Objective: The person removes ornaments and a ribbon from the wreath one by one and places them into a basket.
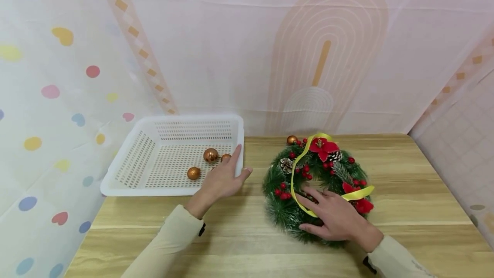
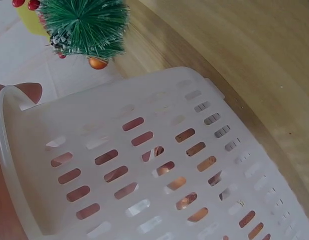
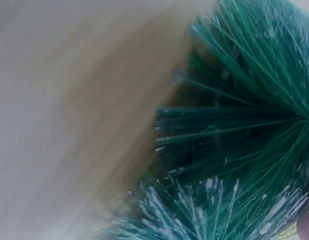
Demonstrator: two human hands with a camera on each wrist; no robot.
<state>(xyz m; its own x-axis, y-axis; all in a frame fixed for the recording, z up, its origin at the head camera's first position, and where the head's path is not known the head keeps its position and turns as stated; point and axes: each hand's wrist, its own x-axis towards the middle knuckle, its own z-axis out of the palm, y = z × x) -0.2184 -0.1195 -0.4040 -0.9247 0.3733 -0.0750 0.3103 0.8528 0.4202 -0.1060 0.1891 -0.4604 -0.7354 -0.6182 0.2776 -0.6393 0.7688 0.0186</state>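
My left hand reaches over the right side of the white plastic basket, index finger straight along the rim and thumb spread outside it. Its other fingers dip inside and are partly hidden. Beside them lie copper-coloured ball ornaments, one shiny ball and a glittery one; orange also shows through the slots of the basket wall. My right hand rests on the near part of the green wreath, fingers extended toward its centre. A yellow ribbon lies loosely across the wreath by those fingers.
The wreath carries red flowers, red berries, pinecones and a copper ball at its far left edge. Basket and wreath lie on a wooden table, its back edge against a patterned cloth backdrop.
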